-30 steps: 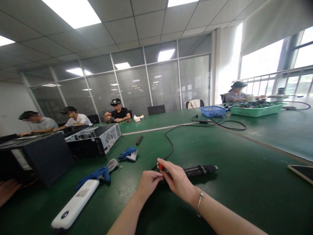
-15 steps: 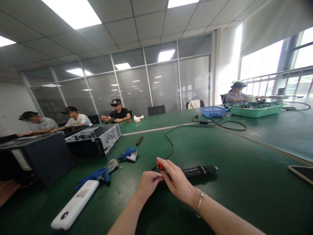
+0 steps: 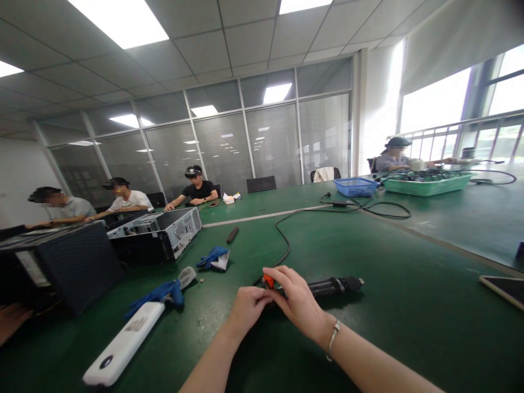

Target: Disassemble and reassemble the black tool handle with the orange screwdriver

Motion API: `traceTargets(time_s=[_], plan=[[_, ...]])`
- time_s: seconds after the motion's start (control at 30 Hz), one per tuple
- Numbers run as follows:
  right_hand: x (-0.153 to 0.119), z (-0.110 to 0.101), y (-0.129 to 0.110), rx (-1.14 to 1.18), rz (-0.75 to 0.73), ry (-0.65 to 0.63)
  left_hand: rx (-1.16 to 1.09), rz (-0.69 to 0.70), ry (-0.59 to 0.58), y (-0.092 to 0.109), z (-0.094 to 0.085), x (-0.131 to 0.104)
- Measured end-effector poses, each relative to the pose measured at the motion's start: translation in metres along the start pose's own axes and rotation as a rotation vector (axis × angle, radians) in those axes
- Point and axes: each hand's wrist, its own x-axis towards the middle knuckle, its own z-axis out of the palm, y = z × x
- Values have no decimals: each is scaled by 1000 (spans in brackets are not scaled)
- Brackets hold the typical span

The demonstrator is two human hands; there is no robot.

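Observation:
Close together over the green table, my two hands meet at the fingertips. My right hand [image 3: 297,295] is closed around a small orange piece [image 3: 268,280], which shows between its fingers; its exact kind is unclear. Thumb and forefinger of my left hand [image 3: 248,310] are pinched together just below that piece, and what they grip, if anything, is hidden. Beside and partly behind my right hand lies a black electric screwdriver [image 3: 338,285], its tip pointing right. A black cord [image 3: 286,240] runs from near my hands toward the back of the table.
At left lie a white oblong device [image 3: 126,341], blue gloves [image 3: 174,292] and open computer cases [image 3: 159,234]. A co-worker's hand [image 3: 14,322] is at the left edge. A blue basket [image 3: 356,188] and a green basket [image 3: 426,187] stand at back right; a tablet-like device [image 3: 501,289] lies right.
My right thumb has closed in toward my left fingertips, and slightly more of the orange piece shows. A co-worker across the table has lowered a hand to the tabletop.

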Motion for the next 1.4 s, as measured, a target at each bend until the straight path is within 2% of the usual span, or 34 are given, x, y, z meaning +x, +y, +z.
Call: traceTargets(time_s=[0.23, 0.4, 0.7, 1.1, 1.4], plan=[[0, -2, -3, 64, -18, -34, 47, -11, -2, -1, 0, 0], [1, 0, -1, 10, 15, 9, 36, 0, 15, -3, 2, 0], [-1, -2, -5, 8, -40, -21, 65, 10, 15, -4, 2, 0], [-2, -2, -6, -67, -26, -33, 78, 24, 32, -4, 2, 0], [-4, 0, -4, -13, -51, -45, 85, 40, 15, -4, 2, 1]])
